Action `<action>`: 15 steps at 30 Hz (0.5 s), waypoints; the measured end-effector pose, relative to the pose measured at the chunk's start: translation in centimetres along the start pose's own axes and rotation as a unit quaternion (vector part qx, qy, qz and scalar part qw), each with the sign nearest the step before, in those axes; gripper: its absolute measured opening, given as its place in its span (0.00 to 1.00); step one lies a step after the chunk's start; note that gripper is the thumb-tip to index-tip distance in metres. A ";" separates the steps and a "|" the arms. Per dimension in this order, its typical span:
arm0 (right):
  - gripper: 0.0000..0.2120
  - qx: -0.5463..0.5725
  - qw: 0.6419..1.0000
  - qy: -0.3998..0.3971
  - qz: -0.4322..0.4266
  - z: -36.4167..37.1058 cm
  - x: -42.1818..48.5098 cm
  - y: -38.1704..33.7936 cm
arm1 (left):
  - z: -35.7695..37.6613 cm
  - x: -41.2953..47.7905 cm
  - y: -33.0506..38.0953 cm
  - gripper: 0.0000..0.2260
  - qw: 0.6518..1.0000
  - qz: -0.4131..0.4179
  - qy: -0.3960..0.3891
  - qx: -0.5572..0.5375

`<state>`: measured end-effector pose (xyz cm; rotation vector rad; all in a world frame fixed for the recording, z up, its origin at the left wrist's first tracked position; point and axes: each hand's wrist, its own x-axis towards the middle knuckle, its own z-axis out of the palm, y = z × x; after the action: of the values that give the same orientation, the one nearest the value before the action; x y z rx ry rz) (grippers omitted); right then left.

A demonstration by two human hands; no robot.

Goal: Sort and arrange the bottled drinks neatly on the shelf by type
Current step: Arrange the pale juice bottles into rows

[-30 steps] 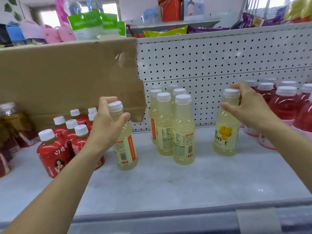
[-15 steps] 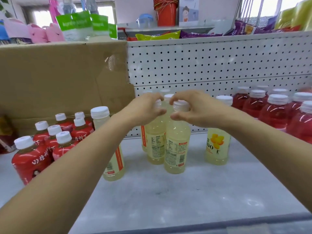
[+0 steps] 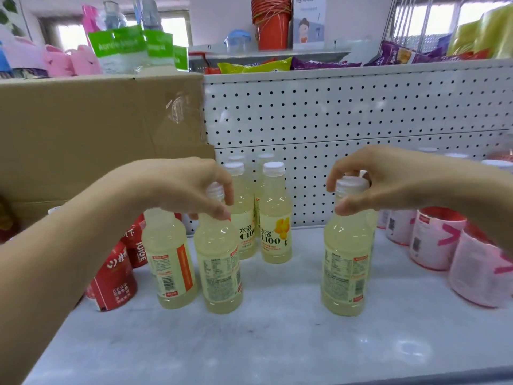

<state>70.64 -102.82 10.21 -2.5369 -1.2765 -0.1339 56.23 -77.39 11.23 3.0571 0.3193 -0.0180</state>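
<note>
Two hands — left hand fingers around one yellow bottle cap, right hand fingers around another.

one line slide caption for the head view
Left hand and right hand each grip a pale yellow bottle by its cap on the shelf.

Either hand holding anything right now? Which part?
Both. The left hand pinches a pale yellow bottle by its cap; the right hand grips another yellow bottle by its white cap.
</note>
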 end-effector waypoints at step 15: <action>0.12 0.053 0.998 0.006 -0.045 -4.0 6.4 -0.1 | -4.5 8.5 3.2 0.12 0.997 0.037 0.070 -0.005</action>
<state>74.63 -99.03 15.39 -2.3880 -1.3575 -0.0979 65.22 -78.44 15.74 3.0637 0.2140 0.2030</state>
